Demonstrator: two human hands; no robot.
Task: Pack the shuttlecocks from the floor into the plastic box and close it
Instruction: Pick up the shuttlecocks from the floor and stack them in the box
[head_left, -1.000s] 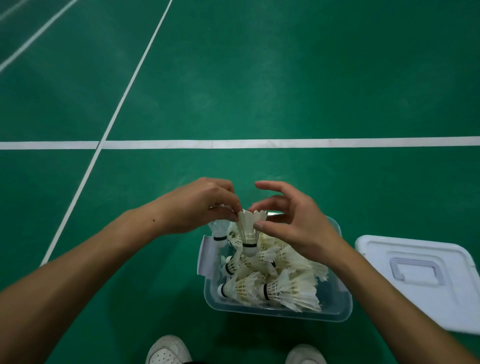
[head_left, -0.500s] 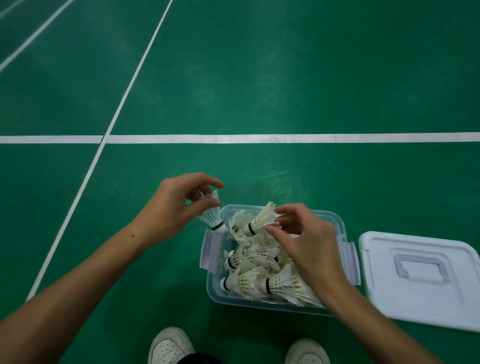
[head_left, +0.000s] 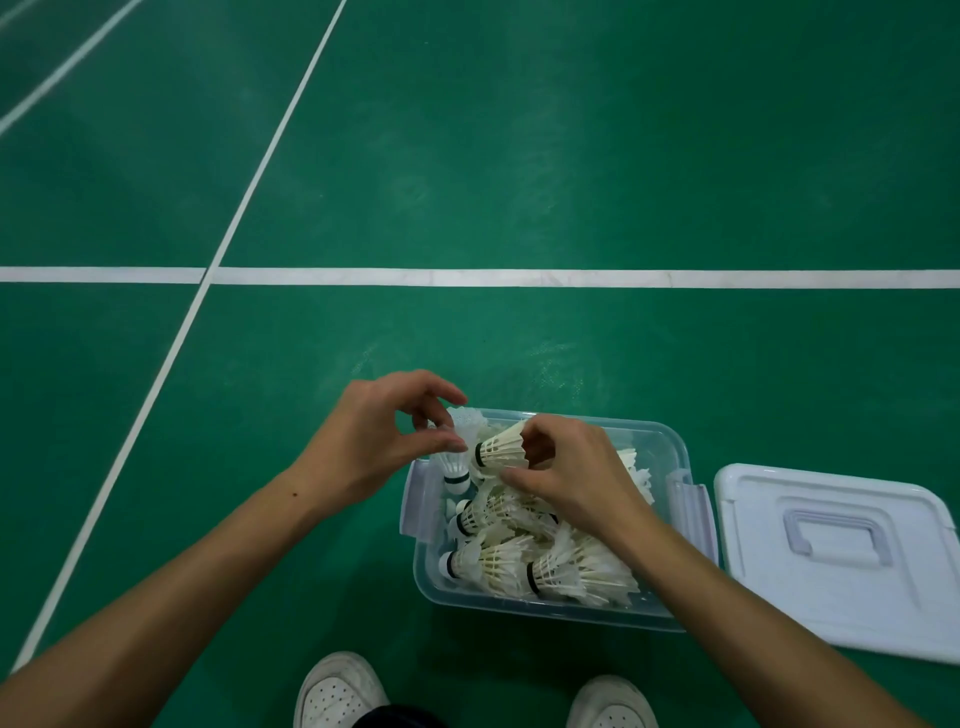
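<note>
Our left hand (head_left: 374, 441) has come down to the box's left edge and pinches one shuttlecock (head_left: 457, 457), cork down. Our right hand (head_left: 566, 478) has tipped its shuttlecock (head_left: 501, 451) sideways onto the pile and still pinches it. Both are nearly packed. The plastic box (head_left: 675, 618) holds about seven or eight more, too jumbled to count. We see none on the floor. One lid (head_left: 841, 561) lies at its right, so closing comes next.
</note>
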